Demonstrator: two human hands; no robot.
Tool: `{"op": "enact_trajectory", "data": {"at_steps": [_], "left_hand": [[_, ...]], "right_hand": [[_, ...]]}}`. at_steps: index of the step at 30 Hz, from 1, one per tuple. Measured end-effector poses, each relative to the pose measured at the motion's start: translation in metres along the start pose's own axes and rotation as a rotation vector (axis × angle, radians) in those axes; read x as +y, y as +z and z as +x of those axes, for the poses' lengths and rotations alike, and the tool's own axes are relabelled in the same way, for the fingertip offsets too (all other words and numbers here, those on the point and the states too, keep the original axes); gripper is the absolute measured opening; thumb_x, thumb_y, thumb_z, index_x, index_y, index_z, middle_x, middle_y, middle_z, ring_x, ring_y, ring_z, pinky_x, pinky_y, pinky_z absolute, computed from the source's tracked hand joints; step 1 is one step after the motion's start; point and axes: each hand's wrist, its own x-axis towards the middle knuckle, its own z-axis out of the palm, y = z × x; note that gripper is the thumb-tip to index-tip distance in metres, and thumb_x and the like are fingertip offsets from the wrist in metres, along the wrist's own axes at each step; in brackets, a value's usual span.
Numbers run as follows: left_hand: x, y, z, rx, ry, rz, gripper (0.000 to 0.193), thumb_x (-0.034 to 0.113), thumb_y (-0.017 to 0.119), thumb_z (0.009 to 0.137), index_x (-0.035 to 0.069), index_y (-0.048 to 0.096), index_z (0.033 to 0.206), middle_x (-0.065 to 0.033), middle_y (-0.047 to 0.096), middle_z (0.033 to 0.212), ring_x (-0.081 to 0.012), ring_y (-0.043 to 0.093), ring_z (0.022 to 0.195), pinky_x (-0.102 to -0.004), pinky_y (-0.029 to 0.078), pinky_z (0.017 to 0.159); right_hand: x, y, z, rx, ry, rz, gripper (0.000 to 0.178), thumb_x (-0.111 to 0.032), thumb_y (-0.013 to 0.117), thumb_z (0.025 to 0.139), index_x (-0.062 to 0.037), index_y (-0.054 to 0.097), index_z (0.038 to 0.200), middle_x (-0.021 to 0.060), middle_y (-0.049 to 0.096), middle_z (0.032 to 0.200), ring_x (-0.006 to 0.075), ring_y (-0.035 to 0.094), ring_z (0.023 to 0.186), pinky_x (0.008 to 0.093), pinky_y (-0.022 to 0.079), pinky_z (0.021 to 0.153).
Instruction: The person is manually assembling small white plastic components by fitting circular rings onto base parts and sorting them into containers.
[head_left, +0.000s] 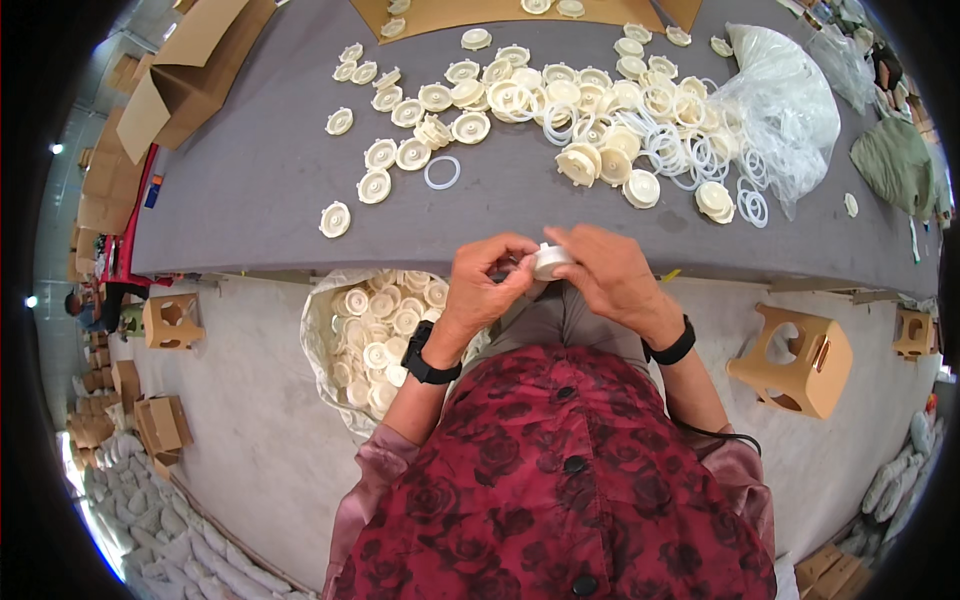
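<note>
At the table's near edge, a white round plastic cap is held between both hands. My left hand pinches its left side with thumb and fingertips. Around the right side and top curl the fingers of my right hand. Whether a sealing ring sits on this cap I cannot make out. Beyond the hands, many cream plastic caps lie scattered and heaped on the table. Clear sealing rings are mixed into the heap's right part, and one loose ring lies apart, left of the middle.
The grey-covered table spans the view. A clear plastic bag rests at its right, a cardboard box at its far left. Below the edge, left of my legs, stands a white sack full of caps. A tan stool stands right.
</note>
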Motion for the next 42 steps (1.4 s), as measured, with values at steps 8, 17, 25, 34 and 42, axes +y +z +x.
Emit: {"op": "enact_trajectory", "data": {"at_steps": [8,17,25,34,42], "left_hand": [[-0.004,0.016,-0.004,0.212,-0.121,-0.552,0.014,0.000,0.064,0.091,-0.004,0.065,0.104,-0.0063,0.070,0.093,-0.0101,0.067,0.084,-0.0227,0.055,0.073],[0.006,0.002,0.000,0.061,-0.112,-0.246,0.015,0.002,0.067,0.089,-0.004,0.069,0.102,-0.0041,0.071,0.088,-0.0080,0.066,0.080,-0.0227,0.052,0.073],[0.010,0.004,0.004,0.011,-0.035,-0.029,0.010,0.003,0.067,0.084,-0.004,0.068,0.092,-0.0043,0.068,0.078,-0.0067,0.062,0.072,-0.0233,0.051,0.067],[0.012,-0.098,-0.044,-0.164,-0.409,0.162,0.014,0.011,0.066,0.091,-0.002,0.067,0.087,0.0016,0.062,0.071,-0.0039,0.054,0.070,-0.0242,0.043,0.060],[-0.001,-0.128,-0.096,-0.021,-0.418,0.633,0.031,0.018,0.078,0.078,0.002,0.072,0.103,-0.0141,0.072,0.094,-0.0272,0.067,0.088,-0.0344,0.052,0.072]], "right_hand": [[0.010,0.043,-0.023,0.300,0.486,0.969,0.039,-0.008,0.068,0.089,0.0031,0.059,0.125,0.0106,0.069,0.099,0.0198,0.065,0.083,0.0296,0.052,0.077],[0.007,0.019,-0.013,0.236,0.095,0.270,0.031,-0.003,0.065,0.086,0.0016,0.058,0.116,0.0185,0.063,0.095,0.0377,0.062,0.082,0.0410,0.049,0.071],[0.002,0.014,-0.004,0.059,-0.065,-0.057,0.031,-0.003,0.062,0.084,0.0008,0.056,0.114,0.0130,0.055,0.085,0.0346,0.058,0.072,0.0429,0.048,0.063],[-0.002,0.043,-0.003,0.190,0.104,0.285,0.042,-0.007,0.069,0.084,-0.0002,0.057,0.124,0.0165,0.060,0.100,0.0341,0.063,0.080,0.0410,0.051,0.067],[0.056,0.021,0.037,0.461,0.302,-0.243,0.026,-0.008,0.070,0.083,-0.0029,0.060,0.107,0.0151,0.056,0.095,0.0362,0.061,0.083,0.0437,0.050,0.067]]}}
